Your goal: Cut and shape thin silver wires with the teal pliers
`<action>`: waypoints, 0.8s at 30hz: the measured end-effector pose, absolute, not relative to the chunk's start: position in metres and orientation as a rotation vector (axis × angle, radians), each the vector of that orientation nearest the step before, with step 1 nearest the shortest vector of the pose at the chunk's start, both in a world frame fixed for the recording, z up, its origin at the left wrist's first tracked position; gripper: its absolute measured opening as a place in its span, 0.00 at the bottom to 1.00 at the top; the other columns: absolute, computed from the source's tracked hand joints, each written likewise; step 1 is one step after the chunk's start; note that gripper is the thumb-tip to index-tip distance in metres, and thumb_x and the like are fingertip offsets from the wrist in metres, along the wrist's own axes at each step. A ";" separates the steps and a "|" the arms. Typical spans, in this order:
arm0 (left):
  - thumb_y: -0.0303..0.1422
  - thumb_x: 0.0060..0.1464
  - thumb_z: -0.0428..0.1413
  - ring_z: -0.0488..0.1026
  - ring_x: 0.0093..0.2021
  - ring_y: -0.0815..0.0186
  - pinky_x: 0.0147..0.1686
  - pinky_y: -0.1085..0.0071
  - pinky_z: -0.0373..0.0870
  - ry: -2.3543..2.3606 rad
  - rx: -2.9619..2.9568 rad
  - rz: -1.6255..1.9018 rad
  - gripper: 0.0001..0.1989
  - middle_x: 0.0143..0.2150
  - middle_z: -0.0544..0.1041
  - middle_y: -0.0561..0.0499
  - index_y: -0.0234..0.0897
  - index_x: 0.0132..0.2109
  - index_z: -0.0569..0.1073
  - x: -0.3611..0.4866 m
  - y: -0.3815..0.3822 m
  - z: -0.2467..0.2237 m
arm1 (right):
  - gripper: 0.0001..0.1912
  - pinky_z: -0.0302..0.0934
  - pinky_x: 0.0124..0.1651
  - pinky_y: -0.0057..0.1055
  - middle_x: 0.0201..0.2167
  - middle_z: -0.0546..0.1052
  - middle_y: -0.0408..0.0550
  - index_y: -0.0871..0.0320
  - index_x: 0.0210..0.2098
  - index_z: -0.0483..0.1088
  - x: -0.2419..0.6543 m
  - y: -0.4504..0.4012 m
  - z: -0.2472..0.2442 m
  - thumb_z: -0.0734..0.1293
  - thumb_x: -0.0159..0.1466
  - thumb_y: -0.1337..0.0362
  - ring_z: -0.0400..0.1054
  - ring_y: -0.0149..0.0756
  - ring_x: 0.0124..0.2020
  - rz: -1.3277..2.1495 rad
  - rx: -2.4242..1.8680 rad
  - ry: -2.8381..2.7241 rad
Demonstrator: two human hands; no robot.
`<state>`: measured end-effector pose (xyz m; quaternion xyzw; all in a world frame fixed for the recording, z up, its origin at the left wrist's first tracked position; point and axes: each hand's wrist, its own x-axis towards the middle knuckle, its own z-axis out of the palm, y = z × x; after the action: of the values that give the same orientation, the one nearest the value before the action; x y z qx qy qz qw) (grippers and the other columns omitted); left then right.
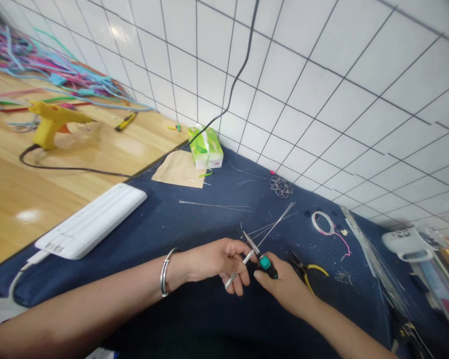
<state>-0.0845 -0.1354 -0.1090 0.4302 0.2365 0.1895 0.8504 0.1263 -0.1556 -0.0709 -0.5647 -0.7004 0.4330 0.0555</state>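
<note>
My left hand [228, 262], with a silver bangle on its wrist, pinches a thin white strip [234, 278] that slants up to the right. My right hand [275, 279] grips a pair of scissors [265, 263] with black and teal handles. Their metal blades point up and left, beside the fingers of my left hand, and touch or cross the strip's upper end. Thin metal wires [277, 225] lie on the dark blue cloth [164, 229] just beyond both hands. How far the blades are apart is too small to tell.
Yellow-handled pliers [310, 271] lie right of my right hand. A white power bank [93, 219], yellow glue gun [52, 122], green tissue pack [206, 148] and yellow cutter [126, 121] are left and back. A wire coil [281, 187] and white ring [314, 222] sit near the tiled wall [303, 94].
</note>
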 end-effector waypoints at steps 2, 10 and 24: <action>0.29 0.52 0.52 0.76 0.31 0.63 0.28 0.70 0.71 0.504 0.909 0.401 0.14 0.35 0.76 0.45 0.35 0.47 0.66 -0.084 -0.135 -0.109 | 0.08 0.55 0.35 0.28 0.31 0.71 0.42 0.57 0.36 0.63 0.125 -0.158 -0.073 0.62 0.59 0.60 0.63 0.32 0.32 1.260 -1.707 -2.141; 0.29 0.52 0.53 0.76 0.30 0.63 0.27 0.71 0.70 0.511 0.926 0.392 0.13 0.35 0.76 0.45 0.36 0.46 0.66 -0.083 -0.137 -0.108 | 0.02 0.51 0.29 0.25 0.23 0.64 0.38 0.56 0.32 0.59 0.130 -0.159 -0.083 0.59 0.58 0.66 0.57 0.29 0.25 1.052 -1.652 -2.303; 0.31 0.51 0.53 0.75 0.29 0.65 0.27 0.72 0.69 0.540 0.939 0.352 0.15 0.34 0.75 0.47 0.37 0.48 0.68 -0.084 -0.131 -0.114 | 0.02 0.51 0.26 0.22 0.21 0.62 0.38 0.57 0.28 0.60 0.130 -0.150 -0.080 0.59 0.54 0.70 0.56 0.26 0.22 1.469 -1.632 -2.141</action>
<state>-0.0840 -0.1307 -0.1142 0.4446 0.2557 0.1667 0.8421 0.1304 -0.1496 -0.0802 -0.5318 -0.6975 0.4788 0.0374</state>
